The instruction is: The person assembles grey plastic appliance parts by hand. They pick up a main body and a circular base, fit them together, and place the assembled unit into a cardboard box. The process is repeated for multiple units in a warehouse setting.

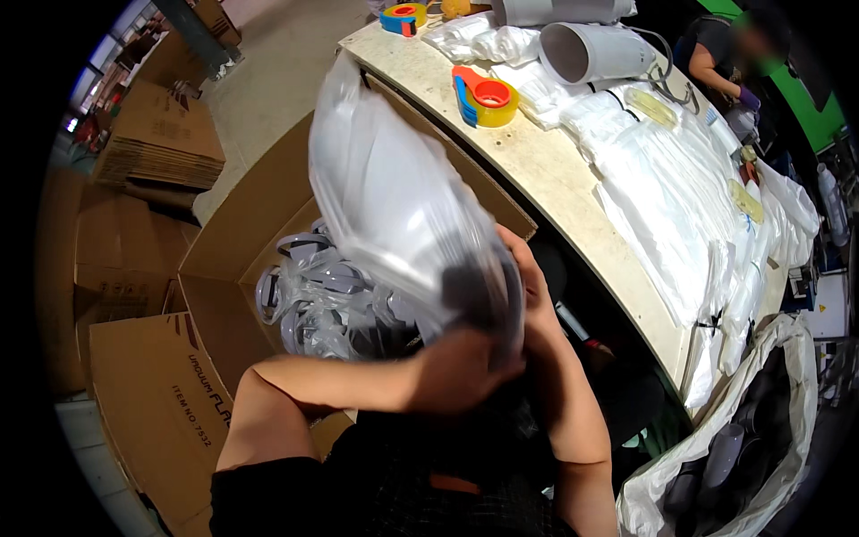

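Observation:
A large clear plastic bag (pixel 394 179), blurred by motion, stands up in front of me over an open cardboard box (pixel 250 192). Something dark and rounded shows through its lower end; its kind is not plain. My right hand (pixel 530 282) is closed around the bag's right edge, the thumb side up and the other fingers mostly behind the film. Across the bag's lower end lies my left hand (pixel 461 371), smeared so that its fingers cannot be made out. Inside the box, below the bag, several grey handled parts (pixel 335 273) lie wrapped in clear plastic.
To the right, a worktable (pixel 573 215) bears stacked white plastic bags (pixel 662 197), a grey cylinder (pixel 595 54) and a tape dispenser (pixel 486 97). A lined sack (pixel 644 483) of dark cylinders stands at lower right. Flattened cartons (pixel 161 134) are piled at left; a person (pixel 716 67) is beyond the table.

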Motion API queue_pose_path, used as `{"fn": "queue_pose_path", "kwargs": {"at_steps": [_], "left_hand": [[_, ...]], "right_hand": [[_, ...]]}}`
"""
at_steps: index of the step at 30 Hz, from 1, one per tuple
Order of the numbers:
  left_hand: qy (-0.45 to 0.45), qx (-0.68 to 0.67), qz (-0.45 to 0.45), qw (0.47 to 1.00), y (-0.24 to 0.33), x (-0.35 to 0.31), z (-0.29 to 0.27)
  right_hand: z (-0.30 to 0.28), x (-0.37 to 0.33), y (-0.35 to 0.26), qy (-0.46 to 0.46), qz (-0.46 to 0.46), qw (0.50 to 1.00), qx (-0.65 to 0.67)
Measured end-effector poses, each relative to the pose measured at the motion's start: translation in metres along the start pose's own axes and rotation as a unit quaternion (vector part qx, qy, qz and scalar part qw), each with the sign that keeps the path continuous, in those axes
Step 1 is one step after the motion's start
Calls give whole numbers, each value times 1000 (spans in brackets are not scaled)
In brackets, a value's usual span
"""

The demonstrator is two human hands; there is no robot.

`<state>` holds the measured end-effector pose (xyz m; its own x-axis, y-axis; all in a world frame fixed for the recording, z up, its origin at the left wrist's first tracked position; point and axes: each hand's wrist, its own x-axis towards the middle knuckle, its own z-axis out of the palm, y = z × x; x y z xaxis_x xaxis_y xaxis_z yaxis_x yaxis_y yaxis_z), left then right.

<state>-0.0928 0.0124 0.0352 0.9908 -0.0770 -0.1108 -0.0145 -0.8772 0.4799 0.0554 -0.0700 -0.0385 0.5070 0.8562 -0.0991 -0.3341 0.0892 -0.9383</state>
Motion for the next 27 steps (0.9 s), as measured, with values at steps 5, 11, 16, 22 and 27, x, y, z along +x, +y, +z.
{"fn": "queue_pose_path", "kwargs": {"at_steps": [5,11,16,22,27], "left_hand": [[510,-772,-13,379,-215,119,-61],[521,-803,-154,245,-319,187,74],[450,-826,-246,235,-365,162,201],[709,-195,-259,627,-286,149,43],[463,-265,-4,846,-200,315,-48]], "right_hand": [[-29,-57,0,105,32,987,117],[-65,-212,97,463,188,847,179],[-62,-198,87,439,183,860,183],[-90,-181,115,416,172,877,167],[-99,-163,115,371,182,895,171]]}}
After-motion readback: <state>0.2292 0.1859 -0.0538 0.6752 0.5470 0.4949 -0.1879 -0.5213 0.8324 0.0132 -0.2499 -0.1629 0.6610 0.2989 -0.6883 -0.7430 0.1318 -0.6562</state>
